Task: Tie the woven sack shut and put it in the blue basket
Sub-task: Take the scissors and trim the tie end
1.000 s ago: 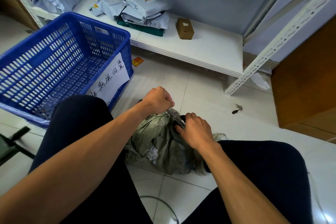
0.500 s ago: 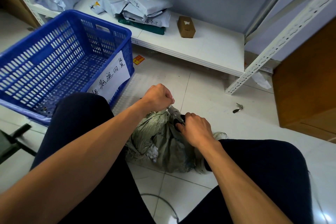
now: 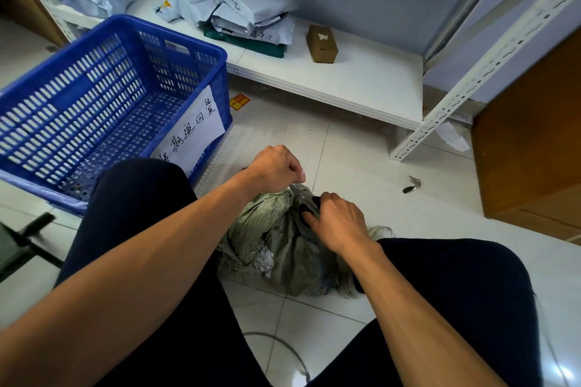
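Soft daylight, sharp, wide-angle edge distortion.

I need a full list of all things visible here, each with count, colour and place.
woven sack: 1, grey-green, on the floor between the legs
blue basket: 1, blue, on the floor at left
paper label: 1, white with handwriting, on the basket's wall
mailer bags: several, pale grey, on the shelf
green parcel: 1, dark green, under the bag pile
cardboard box: 1, brown, on the shelf
shelf: 1, white, behind the basket
sticker: 1, orange, on the floor beside the basket
cabinet: 1, brown wood, at right
cable: 1, grey, floor between the legs
left hand: 1, gripping the sack's twisted top
right hand: 1, gripping the sack's neck
legs: 2, dark navy, flanking the sack
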Motion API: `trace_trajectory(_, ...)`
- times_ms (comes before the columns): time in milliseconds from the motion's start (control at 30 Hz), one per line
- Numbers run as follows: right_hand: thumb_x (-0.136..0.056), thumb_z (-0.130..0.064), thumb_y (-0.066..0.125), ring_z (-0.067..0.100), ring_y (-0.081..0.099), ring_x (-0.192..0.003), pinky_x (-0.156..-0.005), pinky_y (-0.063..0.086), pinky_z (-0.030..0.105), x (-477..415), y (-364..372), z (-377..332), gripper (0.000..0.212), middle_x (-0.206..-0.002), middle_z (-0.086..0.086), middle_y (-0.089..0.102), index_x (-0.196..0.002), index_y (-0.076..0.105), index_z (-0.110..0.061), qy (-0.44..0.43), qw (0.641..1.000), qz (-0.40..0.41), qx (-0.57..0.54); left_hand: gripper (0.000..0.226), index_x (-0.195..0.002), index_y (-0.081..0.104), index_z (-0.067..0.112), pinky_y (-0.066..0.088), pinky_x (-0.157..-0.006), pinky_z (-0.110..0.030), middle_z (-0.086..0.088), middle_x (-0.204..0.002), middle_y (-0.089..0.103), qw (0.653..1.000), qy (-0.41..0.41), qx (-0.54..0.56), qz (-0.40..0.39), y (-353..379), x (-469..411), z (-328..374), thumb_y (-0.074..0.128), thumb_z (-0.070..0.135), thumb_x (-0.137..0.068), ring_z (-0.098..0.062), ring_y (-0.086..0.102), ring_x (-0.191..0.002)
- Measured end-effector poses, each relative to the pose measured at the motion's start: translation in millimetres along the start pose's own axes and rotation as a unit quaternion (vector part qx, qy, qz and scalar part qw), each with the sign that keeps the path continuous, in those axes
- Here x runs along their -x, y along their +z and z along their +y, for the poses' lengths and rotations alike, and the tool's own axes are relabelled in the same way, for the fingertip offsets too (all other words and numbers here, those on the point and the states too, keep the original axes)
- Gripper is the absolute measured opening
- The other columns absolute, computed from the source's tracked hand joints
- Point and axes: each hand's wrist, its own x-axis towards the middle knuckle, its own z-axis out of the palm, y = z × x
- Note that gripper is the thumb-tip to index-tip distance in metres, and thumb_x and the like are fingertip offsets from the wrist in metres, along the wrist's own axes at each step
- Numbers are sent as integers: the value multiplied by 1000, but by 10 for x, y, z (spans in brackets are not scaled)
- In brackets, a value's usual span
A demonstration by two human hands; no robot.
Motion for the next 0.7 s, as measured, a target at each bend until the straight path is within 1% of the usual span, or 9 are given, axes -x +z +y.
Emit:
trace_trajectory(100,-96,-53,53,36,62,-106,-85,49,40,7,9,-8,56,-120,16,63,-123,56,-4,-5,1000,7,3,12,-95,83,21,43,-67,-11,8,-101,79,1000,4,-4,-4,4,-4,-1,75,27,-89,4,57,-73)
trace_trajectory(300,-98,-48,53,36,62,-104,-81,48,39,-1,5,-10,49,-117,15,64,-120,57,-5,-10,1000,-5,0,13,-95,83,20,47,-73,-17,7,-100,79,1000,-9,3,9,-15,-4,-18,74,28,-89,-1,60,-78)
trace_trajectory(400,-98,-48,53,37,62,-105,-80,47,38,-16,-5,-19,47,-116,15,65,-118,59,-5,-4,1000,-11,-3,14,-97,83,20,56,-84,-23,6,-103,79,1000,-16,12,21,-23,-12,-30,74,28,-89,-7,67,-90)
trace_trajectory(467,-98,-48,54,37,62,-103,-77,46,38,-24,-2,-26,46,-115,15,66,-116,59,-5,-1,1000,-17,-6,15,-97,83,20,57,-89,-28,6,-104,79,999,-19,12,26,-19,-11,-28,74,28,-90,-9,68,-95)
trace_trajectory(567,-98,-47,55,36,63,-101,-72,41,36,-27,-1,-29,45,-112,15,67,-114,60,-6,1,1000,-25,-9,13,-96,83,21,59,-86,-29,7,-104,79,999,-20,7,31,-9,-12,-31,74,28,-90,-8,68,-92)
trace_trajectory(700,-98,-47,55,36,63,-99,-73,42,36,-36,1,-39,44,-111,15,67,-113,60,-6,-1,1000,-30,-7,12,-95,83,23,59,-86,-28,9,-102,79,999,-19,1,33,-7,-11,-35,74,28,-89,-6,68,-90)
